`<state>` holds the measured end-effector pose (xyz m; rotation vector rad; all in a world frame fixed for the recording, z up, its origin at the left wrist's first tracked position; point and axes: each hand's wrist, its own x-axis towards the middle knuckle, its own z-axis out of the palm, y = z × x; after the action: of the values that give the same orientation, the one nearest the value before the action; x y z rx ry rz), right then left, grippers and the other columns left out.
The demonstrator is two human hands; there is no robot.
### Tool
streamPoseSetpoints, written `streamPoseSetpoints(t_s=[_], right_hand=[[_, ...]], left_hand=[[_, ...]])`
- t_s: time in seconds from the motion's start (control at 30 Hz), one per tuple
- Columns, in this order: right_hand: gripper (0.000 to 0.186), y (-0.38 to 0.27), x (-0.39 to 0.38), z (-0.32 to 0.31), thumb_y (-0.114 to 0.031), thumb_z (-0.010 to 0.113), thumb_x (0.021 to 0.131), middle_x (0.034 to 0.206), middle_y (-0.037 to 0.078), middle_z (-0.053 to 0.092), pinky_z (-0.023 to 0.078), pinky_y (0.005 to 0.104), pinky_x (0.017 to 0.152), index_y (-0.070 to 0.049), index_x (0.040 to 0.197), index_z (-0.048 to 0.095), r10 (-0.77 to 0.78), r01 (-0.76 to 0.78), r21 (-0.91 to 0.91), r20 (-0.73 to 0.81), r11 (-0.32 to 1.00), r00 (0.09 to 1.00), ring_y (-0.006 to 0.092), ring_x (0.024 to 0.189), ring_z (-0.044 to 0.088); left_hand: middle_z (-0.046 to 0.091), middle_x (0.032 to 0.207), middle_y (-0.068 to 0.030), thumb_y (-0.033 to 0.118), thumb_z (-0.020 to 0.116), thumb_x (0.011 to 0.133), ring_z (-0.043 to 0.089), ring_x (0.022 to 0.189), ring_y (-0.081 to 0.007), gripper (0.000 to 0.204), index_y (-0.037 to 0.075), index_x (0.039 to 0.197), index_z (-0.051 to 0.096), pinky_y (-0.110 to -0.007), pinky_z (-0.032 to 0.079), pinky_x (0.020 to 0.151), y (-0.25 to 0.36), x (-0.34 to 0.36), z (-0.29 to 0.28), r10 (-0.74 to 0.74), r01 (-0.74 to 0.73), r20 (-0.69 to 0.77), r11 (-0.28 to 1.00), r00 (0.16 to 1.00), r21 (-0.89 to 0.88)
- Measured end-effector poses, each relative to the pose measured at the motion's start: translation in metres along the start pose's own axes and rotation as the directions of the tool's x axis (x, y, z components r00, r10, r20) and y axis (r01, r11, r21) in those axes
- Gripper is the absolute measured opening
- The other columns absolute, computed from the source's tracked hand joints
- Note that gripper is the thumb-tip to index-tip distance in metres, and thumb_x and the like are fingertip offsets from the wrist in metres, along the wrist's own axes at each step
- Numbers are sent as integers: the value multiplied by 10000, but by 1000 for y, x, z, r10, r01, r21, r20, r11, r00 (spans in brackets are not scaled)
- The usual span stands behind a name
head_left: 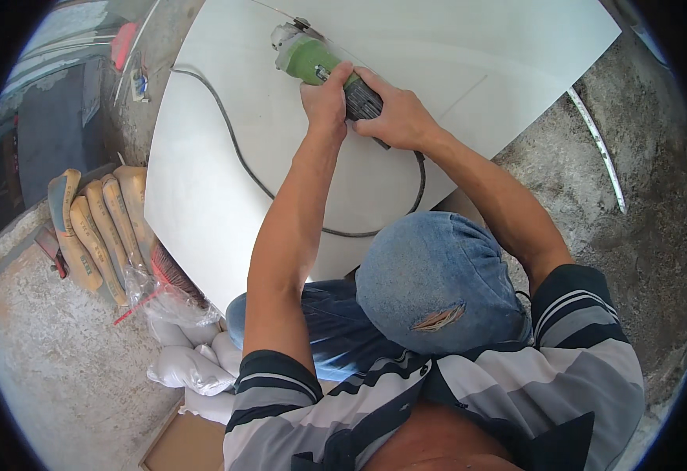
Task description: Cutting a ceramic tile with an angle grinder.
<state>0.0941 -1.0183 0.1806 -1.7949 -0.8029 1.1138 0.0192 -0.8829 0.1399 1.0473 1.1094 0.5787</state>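
Note:
A green angle grinder [308,61] with a grey metal head and a black rear handle rests over a large white sheet [438,47]. My left hand [326,102] grips its green body from the left side. Around the black handle my right hand [397,110] is wrapped, its thumb along the near side. The grinder's head points to the far left, and its disc lies close to a thin line on the sheet. From the handle's end a dark power cord [237,149] loops across the sheet and off its left edge.
Several brown paper sacks [96,228] stand at the left, with clear plastic wrap [167,302] and white bags [194,369] nearer. A brown board [186,443] lies at the lower left. On the rough concrete at right lies a white strip [599,149]. My bent, denim-covered knee [438,275] is near the sheet.

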Motion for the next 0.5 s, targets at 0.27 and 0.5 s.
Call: streamPoseSetpoints(t_s=[0.27, 0.5], right_hand=[[897, 2, -16, -1, -264, 695, 654, 870, 195, 673, 532, 366, 671, -164, 1472, 343, 41, -43, 62, 23, 997, 999, 285, 690, 663], [882, 12, -21, 2, -261, 693, 657, 864, 179, 670, 533, 368, 653, -195, 1466, 348, 12, -11, 52, -20, 999, 1000, 282, 670, 658]], left_hand=[[579, 964, -97, 149, 794, 722, 603, 823, -177, 524, -32, 1087, 465, -315, 509, 733, -3, -18, 1, -42, 41, 30, 999, 999, 31], [572, 979, -103, 163, 798, 726, 603, 844, -189, 551, -40, 1105, 452, -316, 508, 758, -7, -25, 3, -24, 22, 52, 999, 998, 33]])
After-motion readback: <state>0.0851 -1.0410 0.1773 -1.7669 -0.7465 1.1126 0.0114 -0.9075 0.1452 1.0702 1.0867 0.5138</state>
